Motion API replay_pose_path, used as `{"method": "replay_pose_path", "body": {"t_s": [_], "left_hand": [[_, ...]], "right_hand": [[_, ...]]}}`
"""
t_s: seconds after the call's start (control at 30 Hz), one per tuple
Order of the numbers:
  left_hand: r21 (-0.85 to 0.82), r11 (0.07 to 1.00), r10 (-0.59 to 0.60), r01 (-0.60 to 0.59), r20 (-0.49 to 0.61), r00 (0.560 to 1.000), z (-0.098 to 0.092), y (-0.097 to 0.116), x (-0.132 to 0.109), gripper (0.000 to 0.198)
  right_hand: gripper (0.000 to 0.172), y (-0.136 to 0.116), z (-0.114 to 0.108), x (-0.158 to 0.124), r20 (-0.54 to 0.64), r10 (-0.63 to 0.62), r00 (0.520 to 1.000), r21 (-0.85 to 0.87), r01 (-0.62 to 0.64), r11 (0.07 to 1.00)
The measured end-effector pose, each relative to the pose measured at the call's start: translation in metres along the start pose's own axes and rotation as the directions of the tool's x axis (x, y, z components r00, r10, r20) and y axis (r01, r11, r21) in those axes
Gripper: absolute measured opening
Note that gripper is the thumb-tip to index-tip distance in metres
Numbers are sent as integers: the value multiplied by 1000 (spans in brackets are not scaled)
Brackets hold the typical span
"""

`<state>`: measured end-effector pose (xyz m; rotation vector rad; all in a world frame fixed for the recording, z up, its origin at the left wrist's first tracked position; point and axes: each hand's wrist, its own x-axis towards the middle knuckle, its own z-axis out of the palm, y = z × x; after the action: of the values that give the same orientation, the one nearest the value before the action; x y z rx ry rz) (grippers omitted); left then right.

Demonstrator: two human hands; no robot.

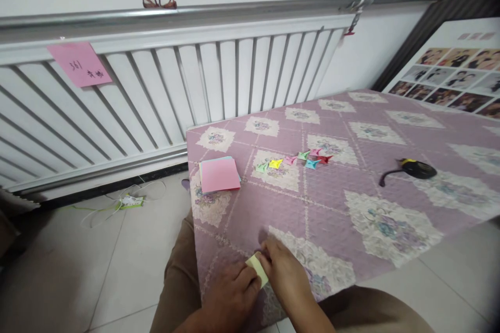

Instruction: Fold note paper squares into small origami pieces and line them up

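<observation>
Pale yellow paper, lower middle of frame | fingers of left hand and right hand closed on it | step: apparently creasing a fold (folded pieces sit right of centre) | next move calls for even edges, firm pressure

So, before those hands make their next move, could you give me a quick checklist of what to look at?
1. Both hands on the paper: ok; left hand and right hand touch the pale yellow paper.
2. Whole paper in sight: not ok; fingers cover part of it.
3. Creases neat: cannot tell; too small and partly hidden.
4. Paper stack out of the way: ok; it lies apart from the hands.
5. Small folded pieces untouched: ok; they lie beyond the hands.
</observation>
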<state>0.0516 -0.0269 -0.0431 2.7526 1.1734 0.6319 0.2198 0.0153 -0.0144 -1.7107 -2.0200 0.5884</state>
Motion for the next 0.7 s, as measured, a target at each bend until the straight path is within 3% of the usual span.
{"method": "replay_pose_path", "body": {"t_s": [0.13, 0.3, 0.5, 0.7], "left_hand": [[1, 1000, -9, 9, 70, 998, -5, 2, 1, 23], [-93, 988, -114, 125, 112, 987, -3, 0, 4, 17], [-222, 885, -362, 409, 225, 905, -14, -3, 24, 17], [-234, 821, -433, 520, 338, 836, -34, -9, 43, 24]], "right_hand": [[6, 12, 2, -13, -30, -111, 993, -47, 109, 993], [6, 18, 2, -26, -49, -84, 995, -123, 78, 989], [11, 16, 0, -24, -19, -71, 997, -156, 67, 985], [12, 13, -6, -21, 20, -85, 996, -159, 87, 983]]}}
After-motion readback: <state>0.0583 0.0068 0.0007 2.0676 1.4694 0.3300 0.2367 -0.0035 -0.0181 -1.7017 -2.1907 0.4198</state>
